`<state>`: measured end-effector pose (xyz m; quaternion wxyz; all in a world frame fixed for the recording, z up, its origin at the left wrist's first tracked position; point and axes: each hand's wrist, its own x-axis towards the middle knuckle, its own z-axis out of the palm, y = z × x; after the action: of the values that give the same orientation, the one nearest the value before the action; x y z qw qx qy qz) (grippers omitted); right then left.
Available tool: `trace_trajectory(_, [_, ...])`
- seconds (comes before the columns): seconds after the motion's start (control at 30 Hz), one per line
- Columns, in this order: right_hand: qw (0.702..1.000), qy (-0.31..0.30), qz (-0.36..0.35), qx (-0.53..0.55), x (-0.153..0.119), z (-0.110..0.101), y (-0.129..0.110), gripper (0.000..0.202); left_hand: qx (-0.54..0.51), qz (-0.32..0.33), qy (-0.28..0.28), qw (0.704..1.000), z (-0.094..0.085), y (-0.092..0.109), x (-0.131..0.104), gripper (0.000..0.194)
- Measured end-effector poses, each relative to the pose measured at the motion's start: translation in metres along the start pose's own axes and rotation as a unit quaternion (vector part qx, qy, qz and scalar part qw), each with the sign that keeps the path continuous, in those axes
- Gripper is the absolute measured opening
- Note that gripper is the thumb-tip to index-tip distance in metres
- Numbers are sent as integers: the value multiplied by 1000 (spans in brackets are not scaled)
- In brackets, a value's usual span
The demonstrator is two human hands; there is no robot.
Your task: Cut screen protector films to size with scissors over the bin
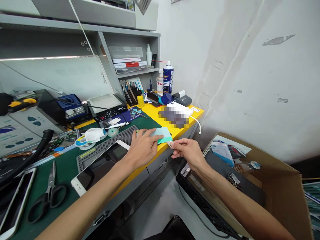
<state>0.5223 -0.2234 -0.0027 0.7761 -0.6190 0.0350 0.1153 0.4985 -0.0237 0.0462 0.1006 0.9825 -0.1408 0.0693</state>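
A small light-blue sheet with a green strip [164, 134] lies at the front edge of the yellow bench top. My left hand [143, 146] rests over its left part, palm down with fingers spread, pressing on it. At the sheet's front right corner my right hand [186, 151] pinches a small pale tab. Below my left forearm a white-framed tablet [105, 163] lies on a grey perforated plate [86, 159]. Black-handled scissors [51, 193] lie on the green mat [66, 170], left of the tablet.
White tape rolls [93, 135] sit behind the tablet. Farther back are a yellow bottle [140, 100], a blue spray can [168, 78] and a white device with a cable [181, 109]. A cardboard box [280, 186] and a black crate [200, 196] stand at the right, below bench height.
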Motion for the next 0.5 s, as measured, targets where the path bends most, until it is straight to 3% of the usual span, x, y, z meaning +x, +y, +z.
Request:
trace_trajectory(0.3, [999,-14,-4,-36,6,-16,-10,25,44,-32,70,996,17,26,-3,41])
trace_trajectory(0.5, [998,-38,-4,-43,7,-16,-12,30,53,-24,75,996,16,23,-2,41])
